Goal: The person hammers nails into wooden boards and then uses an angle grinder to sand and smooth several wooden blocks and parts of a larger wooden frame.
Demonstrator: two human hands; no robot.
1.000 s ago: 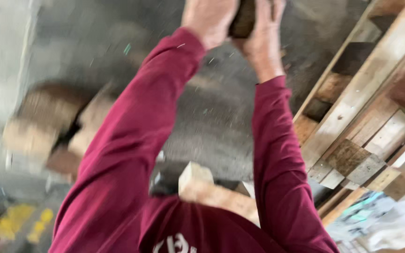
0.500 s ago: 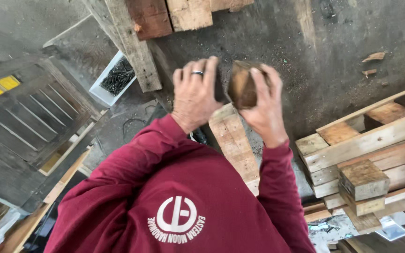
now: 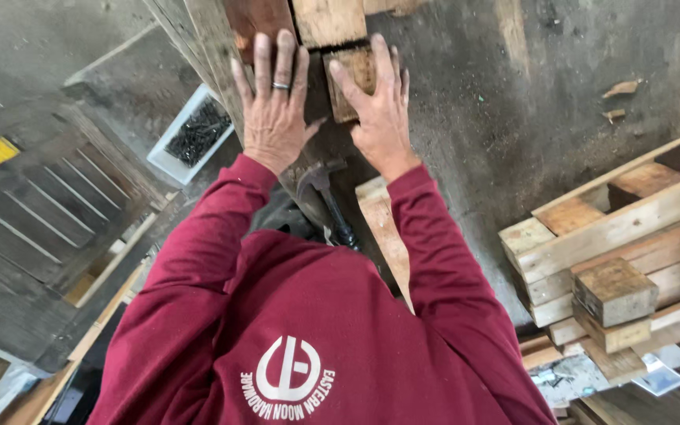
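Maroon long-sleeved sweatshirt (image 3: 308, 315) — white round emblem on it — silver ring (image 3: 280, 85) on one finger.

Bare floor (image 3: 513, 118) right of block (image 3: 353, 79); planks (image 3: 230, 47) crowd left.

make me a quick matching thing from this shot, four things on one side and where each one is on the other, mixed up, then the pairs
Things
1. wooden block
2. hammer
3. white tray of dark nails
4. stacked wood pieces

Places
A. on the ground, left of the left hand
B. at the right edge of the view
C. under the fingers of the right hand
D. between the two forearms, below the hands

Pairs: 1-C, 2-D, 3-A, 4-B
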